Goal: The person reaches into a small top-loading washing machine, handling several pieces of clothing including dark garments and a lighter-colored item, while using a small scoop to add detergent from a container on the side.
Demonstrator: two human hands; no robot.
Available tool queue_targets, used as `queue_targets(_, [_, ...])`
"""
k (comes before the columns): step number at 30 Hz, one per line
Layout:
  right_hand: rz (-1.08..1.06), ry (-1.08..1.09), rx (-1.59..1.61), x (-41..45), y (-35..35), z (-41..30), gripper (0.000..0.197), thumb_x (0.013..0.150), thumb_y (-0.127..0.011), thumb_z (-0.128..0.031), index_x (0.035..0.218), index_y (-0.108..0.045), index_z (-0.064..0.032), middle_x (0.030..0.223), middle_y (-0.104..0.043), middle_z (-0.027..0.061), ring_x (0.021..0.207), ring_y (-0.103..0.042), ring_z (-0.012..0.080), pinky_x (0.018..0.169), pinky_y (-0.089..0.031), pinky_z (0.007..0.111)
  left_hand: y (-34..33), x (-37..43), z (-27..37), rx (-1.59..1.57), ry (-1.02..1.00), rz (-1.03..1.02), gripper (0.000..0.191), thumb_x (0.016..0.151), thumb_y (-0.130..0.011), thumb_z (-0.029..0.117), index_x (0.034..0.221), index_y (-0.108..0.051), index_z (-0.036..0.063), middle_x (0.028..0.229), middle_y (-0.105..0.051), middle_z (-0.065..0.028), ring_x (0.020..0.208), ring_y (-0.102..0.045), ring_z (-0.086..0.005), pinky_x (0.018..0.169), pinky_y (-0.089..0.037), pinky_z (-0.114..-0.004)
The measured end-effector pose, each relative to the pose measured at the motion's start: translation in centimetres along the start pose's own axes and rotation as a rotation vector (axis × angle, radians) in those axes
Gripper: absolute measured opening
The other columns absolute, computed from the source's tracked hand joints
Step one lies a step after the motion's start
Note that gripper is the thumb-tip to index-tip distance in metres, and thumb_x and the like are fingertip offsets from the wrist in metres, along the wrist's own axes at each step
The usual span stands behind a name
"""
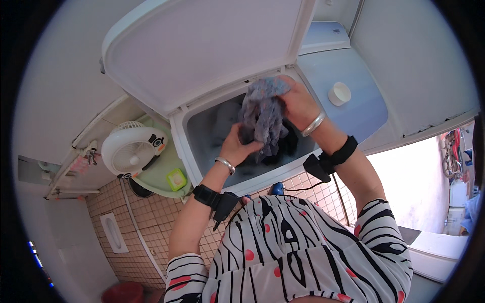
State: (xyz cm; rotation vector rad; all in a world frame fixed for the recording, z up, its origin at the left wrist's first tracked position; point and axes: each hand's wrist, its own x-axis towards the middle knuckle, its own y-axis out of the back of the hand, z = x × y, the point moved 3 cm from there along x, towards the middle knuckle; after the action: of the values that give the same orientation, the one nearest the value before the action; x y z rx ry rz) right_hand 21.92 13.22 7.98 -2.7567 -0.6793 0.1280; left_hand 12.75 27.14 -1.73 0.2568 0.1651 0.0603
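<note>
A crumpled grey-blue garment (265, 113) hangs in a bunch above the open tub of a washing machine (250, 186). My right hand (299, 101) grips its upper part at the right. At the lower left, my left hand (239, 146) holds the cloth, with the thumb across its front and the fingers partly hidden behind it. Below lies greyish water (206, 130) in the tub. Dark cloth (290, 146) shows in it, under the garment. The machine's white lid (204, 49) stands raised behind the tub.
A white cap (339, 94) sits on the blue lid (363, 110) at the right. Left of the tub, a green washbasin (157, 188) bears a white fan (132, 155) and a lime-green soap dish (176, 179). A squat toilet (114, 232) is set in the tiled floor (151, 212).
</note>
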Motion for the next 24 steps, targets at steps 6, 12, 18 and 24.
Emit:
queue_targets(6, [-0.01,0.02,0.242,-0.2,-0.3,-5.6,0.017,0.083,-0.045,-0.008,0.094,-0.055,0.0004,0.087,-0.06,0.006,0.078,-0.058,0.0152,0.071,-0.047,0.027,2.4,1.7,1.8,-0.314,-0.067,0.023,0.009,0.076,-0.058,0.005,0.085,-0.055,0.0024,0.074,-0.055,0.0013,0.064,-0.049,-0.0057,0.057,-0.041,-0.021])
queue_targets(12, [-0.006,-0.055,0.33,-0.8,0.7,-3.5,0.016,0.082,-0.046,-0.008,0.092,-0.056,0.0007,0.085,-0.06,0.0062,0.075,-0.058,0.0155,0.067,-0.048,0.028,4.3,1.6,-0.4,-0.528,-0.009,0.136,0.004,0.08,-0.055,0.008,0.083,-0.056,0.0071,0.072,-0.052,0.0047,0.065,-0.049,-0.0058,0.055,-0.04,-0.02])
queue_targets(18, [-0.028,-0.056,0.234,-0.6,1.1,-3.5,0.023,0.083,-0.04,-0.006,0.097,-0.054,0.0056,0.093,-0.06,0.0101,0.082,-0.058,0.0189,0.076,-0.047,0.031,5.9,2.1,-0.5,-0.58,-0.099,0.284,0.008,0.08,-0.058,0.009,0.087,-0.056,0.0056,0.075,-0.053,0.0034,0.069,-0.048,-0.0052,0.062,-0.04,-0.019])
queue_targets(24, [-0.04,-0.078,0.254,-1.0,0.3,-4.0,0.022,0.083,-0.04,-0.005,0.097,-0.054,0.0055,0.092,-0.06,0.0103,0.08,-0.059,0.0183,0.074,-0.048,0.03,7.9,2.5,0.3,-0.541,-0.137,0.332,0.016,0.076,-0.061,0.005,0.092,-0.057,0.0039,0.084,-0.056,0.0007,0.075,-0.05,-0.0088,0.069,-0.041,-0.022])
